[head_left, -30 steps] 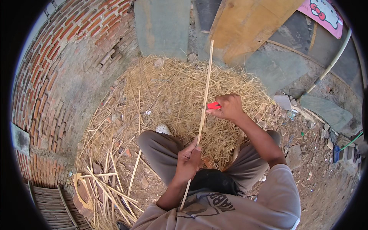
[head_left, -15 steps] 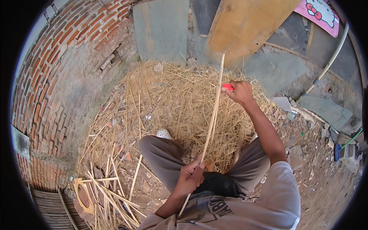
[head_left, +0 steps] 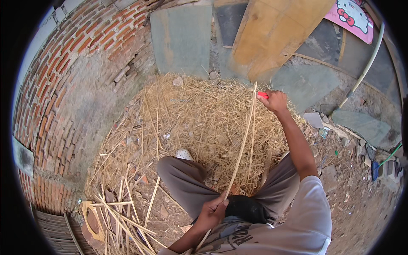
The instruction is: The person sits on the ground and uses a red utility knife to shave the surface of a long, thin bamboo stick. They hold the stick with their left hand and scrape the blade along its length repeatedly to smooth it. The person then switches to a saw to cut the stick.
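A long thin bamboo strip [head_left: 241,159] slants from my lap out over the shavings, its lower end passing beneath my left forearm. My left hand [head_left: 213,211] is closed around it close to my lap. Near the strip's far tip, my right hand [head_left: 275,101] grips a small red tool [head_left: 263,94] against it; any blade is too small to make out. From that tip a narrow bamboo sliver [head_left: 250,148] hangs down alongside the strip, apart from it along most of its length.
A wide heap of pale shavings [head_left: 191,114] lies before my crossed legs. Several cut bamboo strips [head_left: 123,221] are piled at lower left. A brick wall [head_left: 55,114] rises on the left; an orange-brown board [head_left: 276,34] and grey panels [head_left: 182,40] lean at the back.
The strip has drawn back toward me with my left hand, so the red tool is now closer to its far tip. The sliver has come further away from the strip.
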The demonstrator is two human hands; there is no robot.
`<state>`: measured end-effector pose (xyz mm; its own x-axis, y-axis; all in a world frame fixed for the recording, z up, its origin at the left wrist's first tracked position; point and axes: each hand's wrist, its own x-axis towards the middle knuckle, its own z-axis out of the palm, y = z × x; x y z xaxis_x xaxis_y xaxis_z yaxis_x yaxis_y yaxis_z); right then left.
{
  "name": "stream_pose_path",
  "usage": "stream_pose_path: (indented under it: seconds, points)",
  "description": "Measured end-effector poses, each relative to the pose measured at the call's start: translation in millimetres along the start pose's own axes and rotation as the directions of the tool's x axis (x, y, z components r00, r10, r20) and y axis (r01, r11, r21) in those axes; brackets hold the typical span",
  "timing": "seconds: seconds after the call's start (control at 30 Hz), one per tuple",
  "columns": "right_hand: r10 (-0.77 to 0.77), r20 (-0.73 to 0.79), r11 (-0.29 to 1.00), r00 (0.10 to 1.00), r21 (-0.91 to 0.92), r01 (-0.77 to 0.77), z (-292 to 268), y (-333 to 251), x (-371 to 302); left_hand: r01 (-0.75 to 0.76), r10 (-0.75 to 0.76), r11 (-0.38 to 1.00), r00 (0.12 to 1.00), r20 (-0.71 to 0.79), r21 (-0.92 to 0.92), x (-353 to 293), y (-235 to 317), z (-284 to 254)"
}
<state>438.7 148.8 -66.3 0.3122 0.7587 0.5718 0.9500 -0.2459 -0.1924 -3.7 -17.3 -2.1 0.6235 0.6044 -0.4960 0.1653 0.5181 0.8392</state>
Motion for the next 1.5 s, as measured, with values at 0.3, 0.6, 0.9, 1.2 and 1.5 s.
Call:
stream_pose_path:
  seconds: [0.3,0.6,0.9,1.2,1.5]
  points:
    - [-0.038,0.001,0.997,0.999,-0.072,0.038,20.5,34.2,-5.5,-0.035,0.035,0.999,0.998,-0.05,0.009,13.9,-3.7,0.1]
    - [0.331,-0.467,0.943,0.82,0.153,-0.294,-13.8,150.8,-39.3,-0.076,0.08,0.997,0.95,-0.302,0.025,-15.4,-6.0,-43.3]
    - [0.043,0.253,0.987,0.966,0.14,-0.08,-65.2,22.0,-53.1,-0.147,0.143,0.986,0.988,-0.06,-0.076,40.9,34.6,3.0]
    - [-0.115,0.219,0.969,0.969,0.237,0.061,-55.7,-19.6,-36.4,-0.095,0.093,0.994,0.995,-0.032,-0.046,27.4,30.7,12.9]
    - [-0.121,0.156,0.978,0.98,0.19,0.091,-52.2,-2.4,-45.1,-0.14,0.136,0.989,0.989,-0.064,-0.053,24.8,23.9,3.4]
